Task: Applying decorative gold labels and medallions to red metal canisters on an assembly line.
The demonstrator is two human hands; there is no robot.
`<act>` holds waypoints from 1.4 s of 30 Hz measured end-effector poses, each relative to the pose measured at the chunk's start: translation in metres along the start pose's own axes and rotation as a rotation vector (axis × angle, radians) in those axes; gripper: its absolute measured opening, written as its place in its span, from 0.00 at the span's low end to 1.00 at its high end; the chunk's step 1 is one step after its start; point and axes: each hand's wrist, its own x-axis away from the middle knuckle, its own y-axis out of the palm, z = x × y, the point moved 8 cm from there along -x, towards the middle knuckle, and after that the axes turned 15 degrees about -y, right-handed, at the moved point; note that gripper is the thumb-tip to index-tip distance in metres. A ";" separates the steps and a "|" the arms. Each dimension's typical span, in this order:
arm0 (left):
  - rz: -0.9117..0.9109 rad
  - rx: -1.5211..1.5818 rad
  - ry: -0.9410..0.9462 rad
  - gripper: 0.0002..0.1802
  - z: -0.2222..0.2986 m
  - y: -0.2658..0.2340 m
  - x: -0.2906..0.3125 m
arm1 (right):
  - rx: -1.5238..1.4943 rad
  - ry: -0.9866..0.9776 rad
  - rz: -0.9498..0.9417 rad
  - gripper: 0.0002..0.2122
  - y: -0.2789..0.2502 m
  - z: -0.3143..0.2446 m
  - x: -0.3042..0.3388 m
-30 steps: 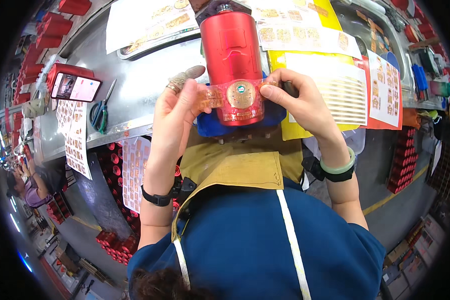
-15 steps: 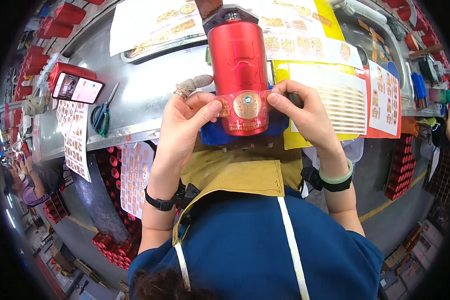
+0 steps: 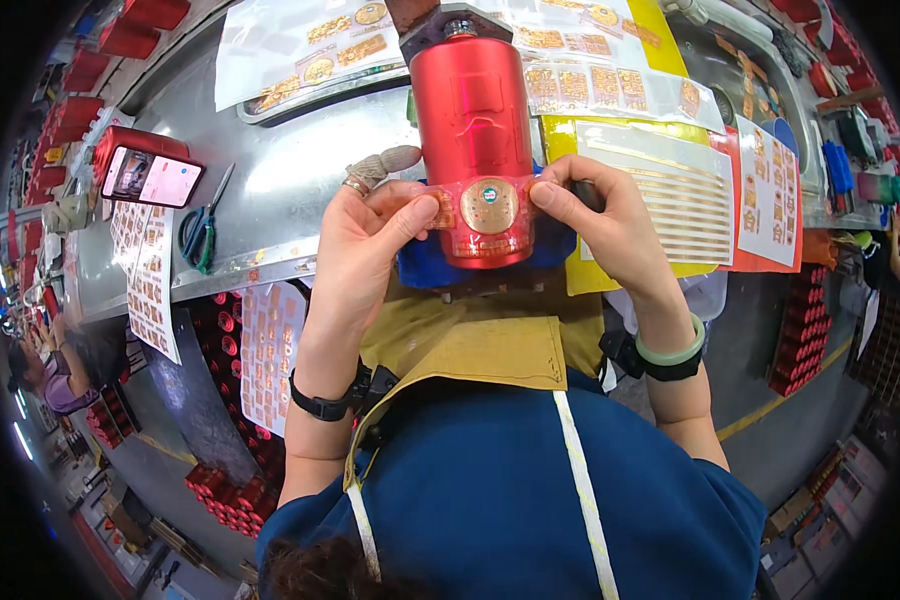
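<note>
A glossy red bottle [image 3: 473, 110] lies on its side in front of me, its neck pointing away and its base toward me. Across its lower part stretches a clear strip of film bearing a round gold sticker [image 3: 490, 206] with a small green centre. My left hand [image 3: 375, 225] pinches the strip's left end between thumb and fingers, and one of its fingers wears a cloth-like wrap. At the right end, my right hand [image 3: 595, 215] pinches the film in the same way. Beneath the bottle is a blue support [image 3: 420, 268]. Whether the film touches the bottle everywhere, I cannot tell.
Gold sticker sheets [image 3: 620, 88] lie behind and right of the bottle, near a striped sheet [image 3: 660, 185] on yellow backing. At left are scissors [image 3: 202, 228], a phone [image 3: 152, 176] leaning on a red object, and another sticker sheet [image 3: 150, 285]. A metal block [image 3: 440, 35] meets the bottle's neck.
Both hands keep their pinch on the film. Hands, film and bottle sit very slightly farther left and higher in the picture, with little other visible difference.
</note>
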 end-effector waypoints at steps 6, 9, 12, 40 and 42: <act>0.012 -0.022 0.005 0.30 0.001 0.001 0.000 | -0.016 -0.002 0.014 0.09 -0.002 0.003 0.000; 0.005 -0.024 0.005 0.30 0.000 0.000 -0.001 | 0.002 -0.006 0.014 0.09 -0.002 0.004 0.000; 0.007 -0.021 0.002 0.30 0.000 -0.001 0.000 | 0.000 0.002 0.012 0.09 -0.002 0.002 0.001; 0.094 -0.063 0.093 0.29 -0.002 -0.006 0.002 | 0.646 -0.411 -0.161 0.56 0.014 -0.055 0.014; 0.141 -0.140 0.167 0.31 0.000 -0.007 0.005 | 0.766 -0.456 -0.131 0.60 0.024 -0.057 0.014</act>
